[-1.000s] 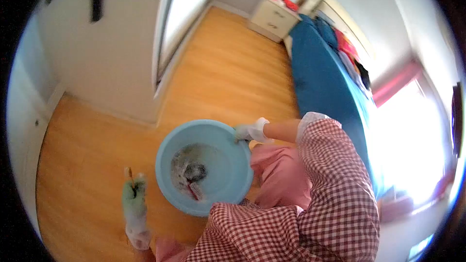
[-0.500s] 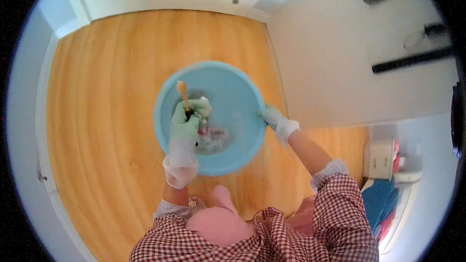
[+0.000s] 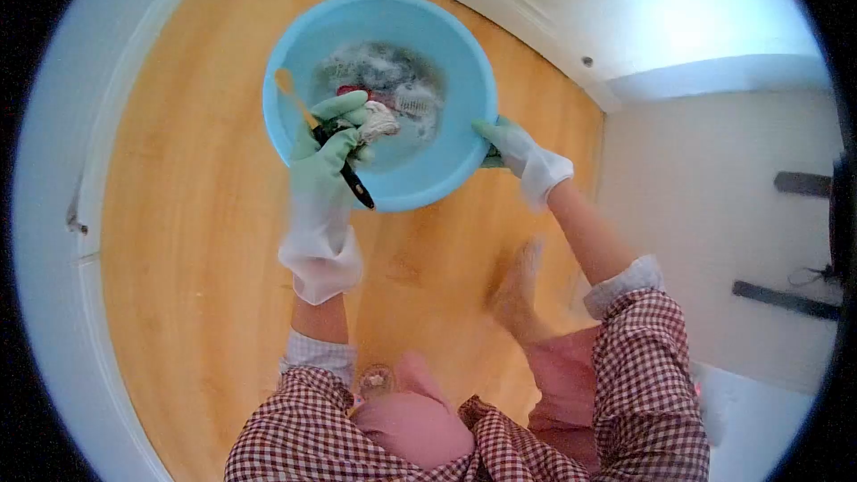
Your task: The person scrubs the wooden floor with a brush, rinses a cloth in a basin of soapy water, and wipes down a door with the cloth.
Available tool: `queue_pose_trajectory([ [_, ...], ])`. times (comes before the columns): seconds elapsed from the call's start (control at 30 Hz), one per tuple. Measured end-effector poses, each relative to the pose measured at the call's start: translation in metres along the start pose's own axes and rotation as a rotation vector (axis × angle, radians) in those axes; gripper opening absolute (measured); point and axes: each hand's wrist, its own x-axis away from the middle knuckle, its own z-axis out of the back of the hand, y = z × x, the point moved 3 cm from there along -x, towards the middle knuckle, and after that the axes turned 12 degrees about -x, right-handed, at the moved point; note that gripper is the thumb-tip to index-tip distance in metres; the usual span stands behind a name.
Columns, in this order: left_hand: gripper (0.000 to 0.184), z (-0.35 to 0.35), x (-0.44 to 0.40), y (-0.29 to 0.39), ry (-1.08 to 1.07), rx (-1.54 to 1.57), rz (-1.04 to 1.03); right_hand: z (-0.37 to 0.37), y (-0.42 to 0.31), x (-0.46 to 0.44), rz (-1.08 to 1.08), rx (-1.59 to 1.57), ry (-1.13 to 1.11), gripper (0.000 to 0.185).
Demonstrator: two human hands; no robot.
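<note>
My left hand (image 3: 332,136), in a green-and-white glove, is closed around a slim brush (image 3: 355,186) with a black handle and yellowish neck. A crumpled whitish cloth (image 3: 378,121) is bunched in the same hand. This hand is over the near left side of a light blue basin (image 3: 460,165). My right hand (image 3: 513,147), gloved alike, grips the basin's right rim, thumb on top and fingers below. Inside the basin are foamy water (image 3: 384,62), dark wet fabric and a red item (image 3: 353,91) partly hidden by my left hand.
Beneath me is a wood-look floor (image 3: 196,170). A white door (image 3: 536,0) stands ahead, with a pale wall or panel (image 3: 696,187) bearing black strips (image 3: 786,301) on the right. Another white door (image 3: 54,303) is on the left. My bare foot (image 3: 520,281) is on the floor.
The view has turned, and the basin now appears higher in it, still held by my right hand. The brush in my left hand has tilted, showing more black handle. My foot has come into view.
</note>
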Motion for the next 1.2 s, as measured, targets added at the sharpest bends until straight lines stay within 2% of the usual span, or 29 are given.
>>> queue_pose_trajectory([
  [0.1, 0.040, -0.009, 0.003, 0.007, 0.004, -0.088, 0.008, 0.010, 0.004, -0.004, 0.038, 0.258, -0.150, 0.050],
  [0.2, 0.039, -0.025, -0.007, 0.027, -0.013, -0.122, 0.031, 0.025, -0.007, 0.007, -0.060, 0.597, -0.379, 0.046],
  [0.23, 0.039, 0.006, -0.010, 0.001, -0.047, -0.094, 0.005, 0.008, 0.006, -0.002, 0.043, 0.889, -0.353, 0.044],
  [0.3, 0.040, 0.002, -0.009, 0.000, -0.088, -0.105, 0.003, -0.005, -0.024, 0.026, 0.232, 1.412, -0.323, 0.039],
  [0.4, 0.040, -0.015, -0.004, 0.012, -0.199, -0.129, 0.018, -0.031, -0.047, 0.046, 0.528, 0.843, -0.310, 0.041],
  [0.47, 0.041, -0.035, -0.001, 0.021, -0.299, -0.196, 0.065, -0.057, -0.021, 0.020, 0.730, 0.236, -0.506, 0.033],
  [0.5, 0.038, -0.046, -0.004, 0.020, -0.289, -0.276, 0.202, -0.072, -0.025, 0.014, 0.644, 0.014, -0.612, 0.030],
  [0.53, 0.040, -0.049, -0.008, 0.009, -0.264, -0.211, 0.217, -0.087, -0.029, 0.008, 0.546, -0.208, -0.707, 0.028],
  [0.6, 0.041, -0.052, -0.016, -0.006, -0.223, -0.176, 0.215, -0.108, -0.060, 0.023, -0.025, -0.437, -0.895, 0.029],
  [0.67, 0.041, -0.041, -0.037, 0.004, -0.202, -0.252, 0.175, -0.106, -0.071, -0.003, -0.015, -0.453, -0.954, 0.035],
  [0.7, 0.042, -0.043, -0.052, 0.015, -0.117, -0.296, 0.170, -0.097, -0.081, -0.026, 0.003, -0.479, -1.000, 0.039],
  [0.73, 0.043, -0.035, -0.056, 0.023, -0.022, -0.317, 0.167, -0.086, -0.082, -0.055, -0.003, -0.422, -0.825, 0.029],
  [0.77, 0.044, -0.022, -0.053, 0.033, 0.069, -0.333, 0.166, -0.083, -0.083, -0.078, 0.039, -0.313, -0.805, 0.026],
  [0.83, 0.047, -0.004, -0.048, 0.037, 0.091, -0.370, 0.180, -0.070, -0.083, -0.119, 0.128, -0.117, -0.767, 0.022],
  [0.87, 0.046, 0.011, -0.047, 0.038, 0.095, -0.410, 0.214, -0.071, -0.081, -0.116, 0.154, -0.153, -0.652, 0.018],
  [0.97, 0.044, -0.012, -0.053, 0.051, 0.107, -0.632, 0.353, -0.063, -0.055, -0.158, 0.095, -0.402, -0.703, 0.018],
  [1.03, 0.043, -0.053, -0.052, 0.060, 0.118, -0.779, 0.441, -0.050, -0.046, -0.167, 0.052, -0.369, -0.637, 0.024],
  [1.07, 0.045, -0.071, -0.056, 0.056, 0.164, -0.994, 0.501, -0.043, -0.046, -0.174, 0.052, -0.340, -0.600, 0.029],
  [1.13, 0.046, -0.072, -0.067, 0.040, 0.100, -1.026, 0.568, -0.035, -0.041, -0.180, 0.009, -0.418, -0.584, 0.035],
  [1.2, 0.046, -0.037, -0.047, 0.075, 0.047, -0.971, 0.611, -0.080, -0.056, -0.142, 0.037, -0.357, -0.571, 0.039],
])
